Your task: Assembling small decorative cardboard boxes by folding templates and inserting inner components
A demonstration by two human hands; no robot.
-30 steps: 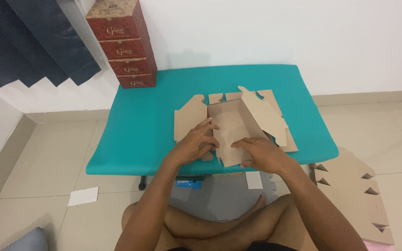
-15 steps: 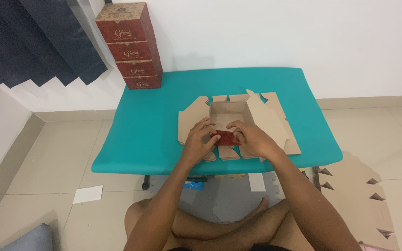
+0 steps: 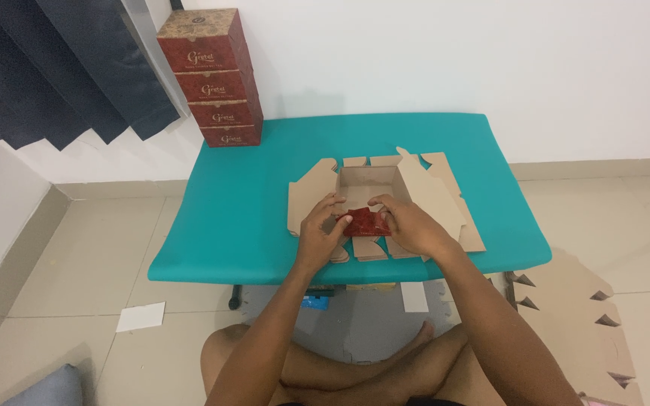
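A flat brown cardboard box blank (image 3: 430, 197) lies on the teal table (image 3: 235, 218), its middle part folded up into a shallow tray. Its near panel (image 3: 366, 222), red on the outside, stands up between my hands. My left hand (image 3: 322, 229) presses that panel from the left, fingers curled over its edge. On the right side of the same panel my right hand (image 3: 408, 224) grips it. Both forearms reach in from below, over my crossed legs.
A stack of several red boxes (image 3: 212, 75) stands at the table's far left corner against the white wall. More flat cardboard blanks (image 3: 581, 323) lie on the tiled floor at right. A white paper (image 3: 141, 316) lies on the floor at left. Dark blinds (image 3: 54, 68) hang upper left.
The near flap, lying flat under my hands a second ago, now stands folded up with its red side showing. Both hands have drawn together onto it.
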